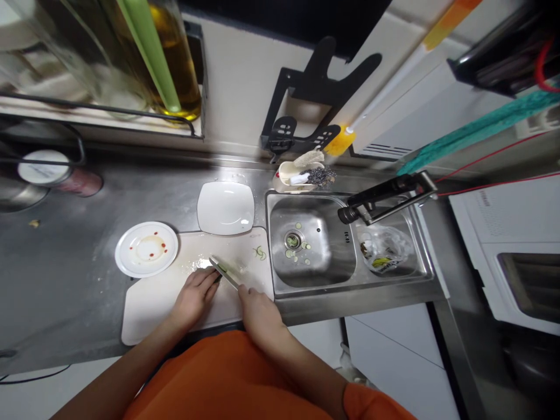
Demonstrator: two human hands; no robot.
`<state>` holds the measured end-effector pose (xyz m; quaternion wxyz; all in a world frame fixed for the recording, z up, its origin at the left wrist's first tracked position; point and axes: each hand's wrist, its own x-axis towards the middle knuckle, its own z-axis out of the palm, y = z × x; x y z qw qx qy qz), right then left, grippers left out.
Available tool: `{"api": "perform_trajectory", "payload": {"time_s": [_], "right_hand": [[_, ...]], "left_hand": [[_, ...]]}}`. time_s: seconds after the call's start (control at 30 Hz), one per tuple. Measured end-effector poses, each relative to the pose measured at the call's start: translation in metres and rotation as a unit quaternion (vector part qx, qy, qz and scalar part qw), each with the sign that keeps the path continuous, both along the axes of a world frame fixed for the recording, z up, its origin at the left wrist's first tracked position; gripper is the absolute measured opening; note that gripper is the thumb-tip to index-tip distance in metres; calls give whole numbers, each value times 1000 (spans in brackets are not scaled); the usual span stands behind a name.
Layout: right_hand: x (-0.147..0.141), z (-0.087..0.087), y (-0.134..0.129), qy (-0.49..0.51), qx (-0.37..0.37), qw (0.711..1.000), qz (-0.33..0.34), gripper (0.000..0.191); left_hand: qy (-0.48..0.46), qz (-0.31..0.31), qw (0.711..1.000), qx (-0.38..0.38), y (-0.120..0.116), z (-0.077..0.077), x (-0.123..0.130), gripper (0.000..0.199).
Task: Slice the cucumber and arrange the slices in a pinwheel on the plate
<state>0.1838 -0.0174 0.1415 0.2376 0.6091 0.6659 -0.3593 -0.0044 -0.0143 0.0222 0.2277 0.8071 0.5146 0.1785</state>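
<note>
My right hand point(261, 314) is closed around the handle of a knife point(227, 275), its blade pointing up and left across the white cutting board point(153, 312). Just left of the blade, my left hand point(198, 294) presses its bent fingers on a piece of cucumber point(223, 269), mostly hidden by fingers and blade. Thin green peelings point(259, 252) lie near the board's right edge. Wet spots shine beyond my left fingers.
A square white plate point(225, 204) touches the board's far edge; a stained round plate point(146, 249) sits left. At right, the steel sink point(326, 265) holds several pale slices. A black faucet point(380, 195) overhangs the second basin, where a plastic bag point(389, 245) lies.
</note>
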Motion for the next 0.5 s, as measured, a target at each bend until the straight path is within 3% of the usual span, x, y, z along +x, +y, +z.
{"api": "perform_trajectory", "payload": {"time_s": [0.5], "right_hand": [[-7,-45,2,31,44,998,-13,36]], "left_hand": [[2,4,1000,-12,-2,-3,-1,30]]}}
